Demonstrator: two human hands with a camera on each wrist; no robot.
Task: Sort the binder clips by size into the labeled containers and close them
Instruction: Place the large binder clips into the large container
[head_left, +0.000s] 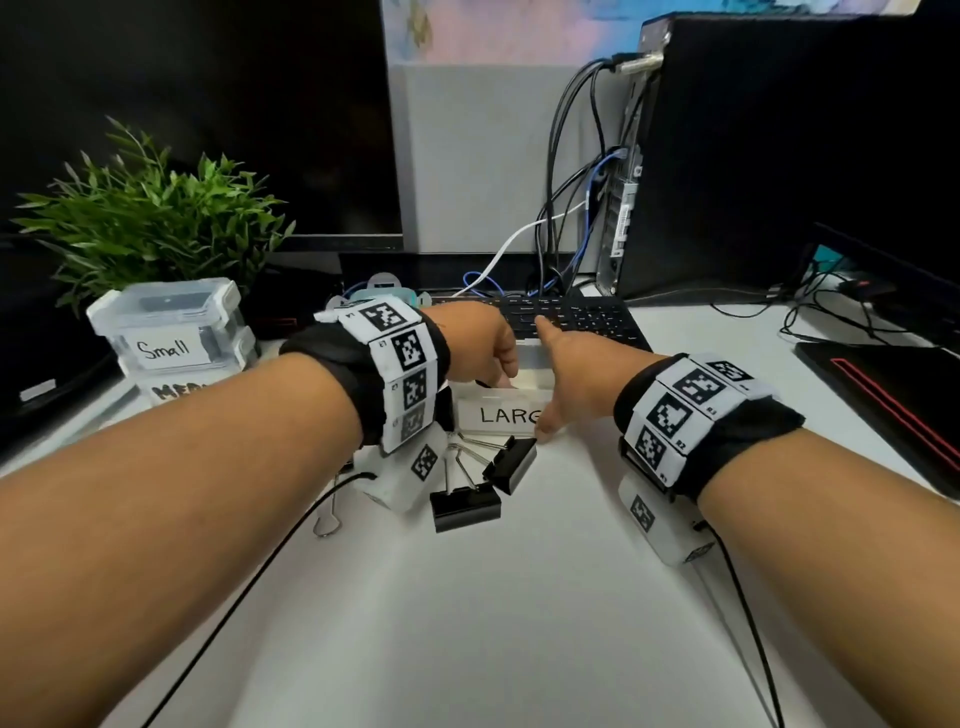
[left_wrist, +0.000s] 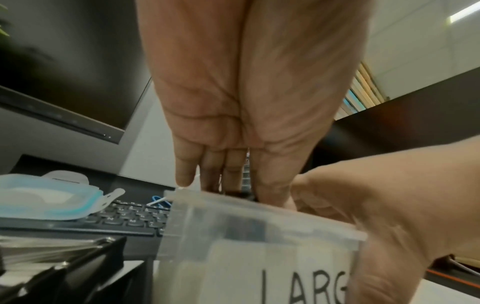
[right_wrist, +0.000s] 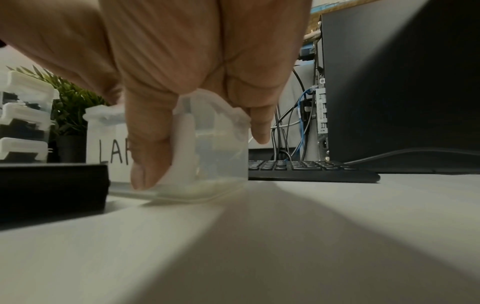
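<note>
Stacked clear plastic containers labelled "Small" (head_left: 166, 332) far left, lids on. L hand (head_left: 480, 343) fingers dip into clear "LARGE" container (head_left: 506, 414), grip unclear. R hand (head_left: 571, 374) holds its right side. Two big black binder clips (head_left: 467, 505) just in front, on white desk (head_left: 519, 623); black keyboard (head_left: 576, 317), PC tower (head_left: 727, 156) behind.

- The left hand (head_left: 480, 343) reaches down into the open container labeled LARGE (head_left: 506, 410).
- The right hand (head_left: 576, 371) grips that container's right side, thumb on its front.
- Two black binder clips (head_left: 467, 506) lie on the white desk (head_left: 493, 623) just before it.
- A closed container labeled Small (head_left: 166, 332) is stacked on another at the left.
</note>
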